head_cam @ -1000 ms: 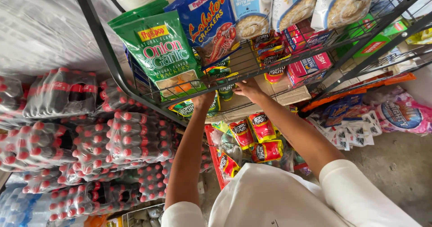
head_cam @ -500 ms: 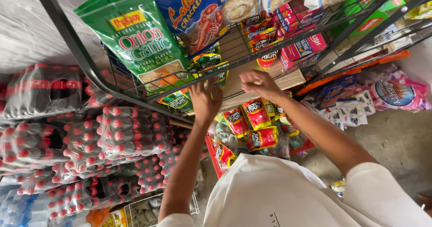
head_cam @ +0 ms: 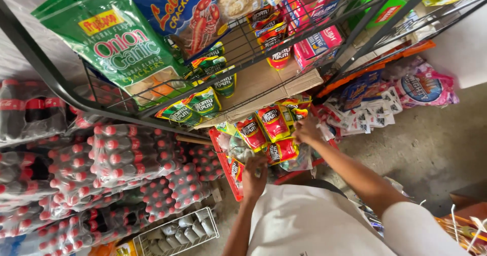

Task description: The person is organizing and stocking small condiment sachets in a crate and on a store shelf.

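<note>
My left hand (head_cam: 253, 177) is down at the near end of a red crate (head_cam: 229, 171) on the floor. Its fingers are bent over clear-wrapped packets (head_cam: 238, 148), and whether it grips one is hidden. My right hand (head_cam: 307, 131) reaches in from the right. Its fingers curl on the edge of a red noodle packet (head_cam: 284, 149) among several red packets (head_cam: 273, 121) standing in the crate. Above the crate, green noodle packets (head_cam: 203, 104) hang at the front of a wire shelf (head_cam: 152, 109).
The black metal rack (head_cam: 45, 78) holds large cracker bags (head_cam: 122, 48), pink boxes (head_cam: 317, 45) and a cardboard liner (head_cam: 264, 83). Shrink-wrapped soda bottles with red caps (head_cam: 127, 154) are stacked at left. A wire basket (head_cam: 177, 233) stands near my feet. Sachet strips (head_cam: 370, 111) lie on the concrete floor (head_cam: 436, 149) at right.
Both hands have dropped from the wire shelf with the green packets down to the red crate. The view has moved closer and tilted down.
</note>
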